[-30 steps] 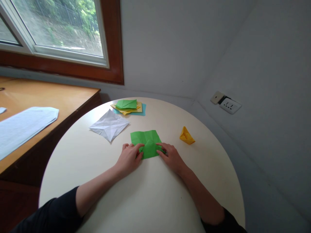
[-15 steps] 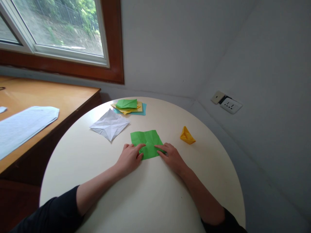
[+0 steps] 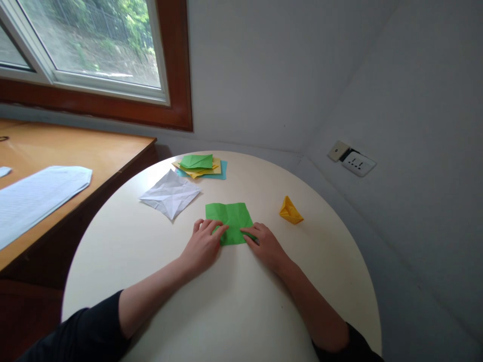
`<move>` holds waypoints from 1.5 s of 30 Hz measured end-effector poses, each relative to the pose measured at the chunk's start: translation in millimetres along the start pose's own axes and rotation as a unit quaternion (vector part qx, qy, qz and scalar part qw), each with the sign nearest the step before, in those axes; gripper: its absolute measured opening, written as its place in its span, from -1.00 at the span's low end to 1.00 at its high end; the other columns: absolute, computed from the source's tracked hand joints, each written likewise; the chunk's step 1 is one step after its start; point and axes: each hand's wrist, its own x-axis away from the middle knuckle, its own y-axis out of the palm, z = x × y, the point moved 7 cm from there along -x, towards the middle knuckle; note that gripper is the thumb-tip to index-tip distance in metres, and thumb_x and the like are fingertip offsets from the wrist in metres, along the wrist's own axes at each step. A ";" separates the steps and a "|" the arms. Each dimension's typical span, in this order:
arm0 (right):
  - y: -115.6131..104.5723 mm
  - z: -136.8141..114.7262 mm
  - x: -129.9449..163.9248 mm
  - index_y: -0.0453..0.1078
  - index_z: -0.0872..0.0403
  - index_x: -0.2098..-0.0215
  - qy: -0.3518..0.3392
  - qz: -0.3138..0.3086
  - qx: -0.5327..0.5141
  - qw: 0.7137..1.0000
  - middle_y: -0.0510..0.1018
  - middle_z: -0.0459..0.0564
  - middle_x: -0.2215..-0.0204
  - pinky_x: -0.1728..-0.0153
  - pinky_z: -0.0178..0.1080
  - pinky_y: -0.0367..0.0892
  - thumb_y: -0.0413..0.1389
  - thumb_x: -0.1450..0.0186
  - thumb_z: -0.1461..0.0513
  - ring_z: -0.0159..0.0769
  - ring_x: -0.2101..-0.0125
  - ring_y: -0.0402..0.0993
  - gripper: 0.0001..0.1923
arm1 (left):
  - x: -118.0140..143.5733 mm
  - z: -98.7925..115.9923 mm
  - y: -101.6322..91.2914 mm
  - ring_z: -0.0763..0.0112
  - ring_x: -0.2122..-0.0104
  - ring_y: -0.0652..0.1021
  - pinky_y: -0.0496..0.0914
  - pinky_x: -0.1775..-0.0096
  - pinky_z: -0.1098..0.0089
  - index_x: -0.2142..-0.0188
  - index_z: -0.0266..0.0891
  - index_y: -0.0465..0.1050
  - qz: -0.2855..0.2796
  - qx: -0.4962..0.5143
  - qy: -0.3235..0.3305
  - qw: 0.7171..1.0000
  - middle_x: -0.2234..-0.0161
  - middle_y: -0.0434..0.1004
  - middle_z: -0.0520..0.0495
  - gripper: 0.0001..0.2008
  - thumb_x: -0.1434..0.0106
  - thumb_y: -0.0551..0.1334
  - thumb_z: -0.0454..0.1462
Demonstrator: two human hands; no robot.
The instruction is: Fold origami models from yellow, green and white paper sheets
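The left hand [image 3: 203, 245] lies palm down on the round table [image 3: 226, 311], fingers spread flat and gripping nothing, its fingertips pressing the near left edge of the green paper [image 3: 231, 217]. That sheet lies flat near the middle of the table, between a creased white sheet [image 3: 170, 195] and a small folded yellow piece [image 3: 290, 211]. It looks thin, light and limp, likely to slide on the smooth top and to tear or crease if pulled, so pinching an edge or corner seems best. The right hand [image 3: 266, 245] rests likewise, open and flat, fingertips on the near right edge. Both forearms reach forward, wrists low.
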 end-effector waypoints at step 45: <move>-10.5 -17.5 3.4 0.49 0.02 0.34 -0.106 0.045 -0.032 0.993 0.49 0.03 0.24 0.15 -0.12 0.25 0.13 -0.14 0.37 -0.21 0.18 0.34 -0.82 | 3.6 4.4 2.8 0.11 -0.09 0.32 -0.33 -0.13 -0.23 0.12 -0.15 0.44 -0.030 0.012 0.050 0.998 0.03 0.42 -0.17 -0.70 -0.20 0.05 -0.32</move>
